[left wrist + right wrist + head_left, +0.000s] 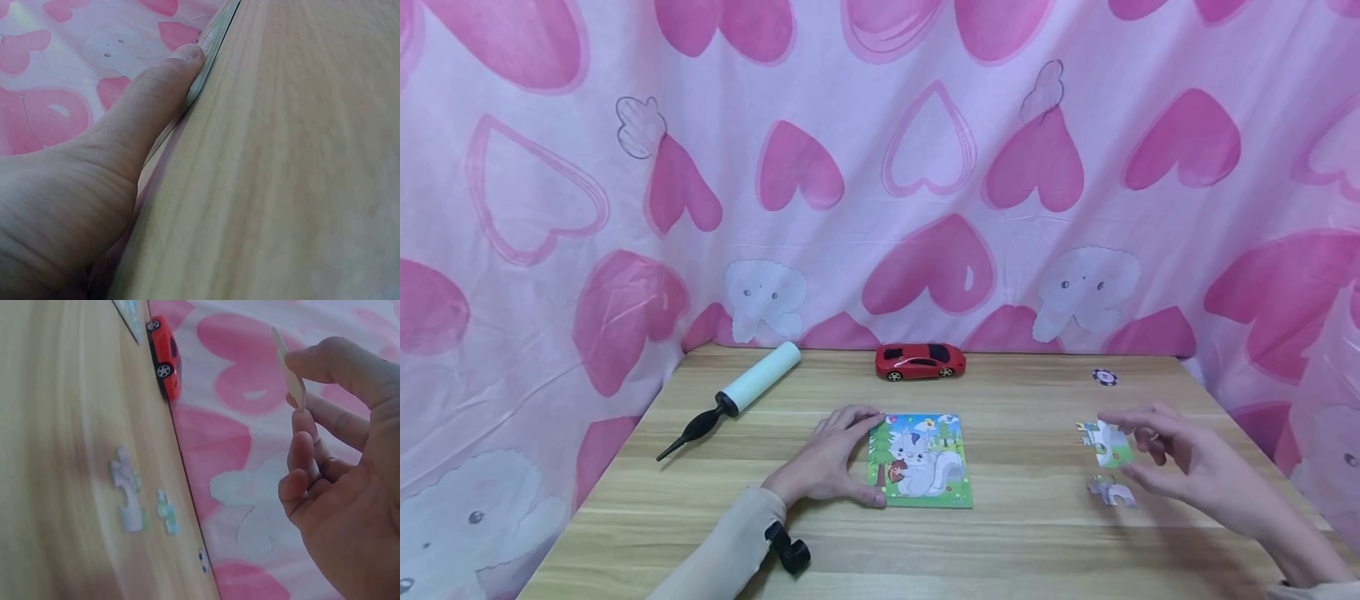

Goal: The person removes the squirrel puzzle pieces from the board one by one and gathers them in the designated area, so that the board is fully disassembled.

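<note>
A square picture puzzle [925,462] with a grey squirrel on it lies flat in the middle of the table. My left hand [831,458] rests at its left side, the fingers by the far corner and the thumb near the close one. The left wrist view shows that thumb [156,84] stretched straight against the board's edge. Off to the right, my right hand [1187,462] pinches a jigsaw piece [292,375] between thumb and fingertips, raised over the table. Below it lie a grey jigsaw piece [1112,492] and a smaller jigsaw piece [167,512].
A red toy car [920,362] stands at the table's back edge, behind the puzzle. A hand pump [745,392] with a black nozzle lies at the back left. A round chip [1105,377] is at the back right. Pink heart-patterned cloth [925,167] hangs behind the table.
</note>
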`<state>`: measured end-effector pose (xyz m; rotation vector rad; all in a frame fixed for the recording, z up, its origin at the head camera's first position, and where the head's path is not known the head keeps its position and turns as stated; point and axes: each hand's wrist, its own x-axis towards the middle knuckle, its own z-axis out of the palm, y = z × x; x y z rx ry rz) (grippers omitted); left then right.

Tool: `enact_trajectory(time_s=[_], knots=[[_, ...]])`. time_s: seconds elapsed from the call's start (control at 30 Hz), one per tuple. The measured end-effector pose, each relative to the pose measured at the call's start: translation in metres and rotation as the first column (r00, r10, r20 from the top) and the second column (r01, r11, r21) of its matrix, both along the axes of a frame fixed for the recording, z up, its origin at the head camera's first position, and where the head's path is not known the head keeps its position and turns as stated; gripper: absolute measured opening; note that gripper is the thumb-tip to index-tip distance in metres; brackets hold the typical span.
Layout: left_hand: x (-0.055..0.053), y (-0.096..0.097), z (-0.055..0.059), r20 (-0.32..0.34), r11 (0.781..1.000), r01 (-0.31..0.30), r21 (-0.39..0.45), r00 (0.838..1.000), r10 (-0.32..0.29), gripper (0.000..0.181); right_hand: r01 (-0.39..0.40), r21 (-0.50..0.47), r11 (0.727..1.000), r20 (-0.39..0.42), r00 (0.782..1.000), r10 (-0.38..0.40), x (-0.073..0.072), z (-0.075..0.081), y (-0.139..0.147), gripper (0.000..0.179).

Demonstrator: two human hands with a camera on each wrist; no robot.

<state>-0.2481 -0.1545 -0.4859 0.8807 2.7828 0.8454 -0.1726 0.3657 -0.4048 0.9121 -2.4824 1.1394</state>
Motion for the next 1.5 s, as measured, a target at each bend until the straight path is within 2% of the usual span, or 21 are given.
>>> enact_trajectory(time_s=[0.17,0.4,0.53,0.67,0.8,0.93,1.03,1.5], knots=[[0.0,0.0,-0.001,0.003,1.0,-0.002,0.005,1.0,0.002,0.126,-0.039,-0.011,0.999,0.003,0.999,0.039,0.008,-0.014,0.014,0.068],[0.0,0.0,-0.001,0.012,1.0,-0.007,0.013,1.0,0.007,0.127,-0.056,0.041,0.998,0.018,0.998,0.055,0.021,-0.035,0.028,0.07],[0.0,0.0,-0.001,0.011,1.0,-0.004,0.011,1.0,0.004,0.127,-0.115,0.029,0.993,0.029,0.993,0.115,0.024,-0.053,0.036,0.073],[0.0,0.0,-0.002,0.01,1.0,-0.005,0.009,1.0,0.005,0.126,-0.142,0.011,0.99,0.069,0.988,0.141,0.028,-0.07,0.041,0.073],[0.0,-0.001,-0.002,0.009,1.0,-0.003,0.007,1.0,0.003,0.126,-0.125,0.02,0.992,0.115,0.986,0.122,0.034,-0.08,0.044,0.069],[0.001,0.0,0.0,0.012,1.0,-0.002,0.009,1.0,0.002,0.125,-0.122,0.035,0.992,0.15,0.982,0.116,0.037,-0.085,0.047,0.066],[0.002,0.0,0.002,0.017,1.0,-0.005,0.011,1.0,0.005,0.125,-0.147,0.03,0.989,0.175,0.975,0.139,0.036,-0.085,0.049,0.064],[0.001,0.0,0.001,0.01,1.0,-0.009,-0.001,1.0,0.009,0.126,-0.186,0.063,0.981,0.123,0.976,0.177,0.037,-0.092,0.052,0.069]])
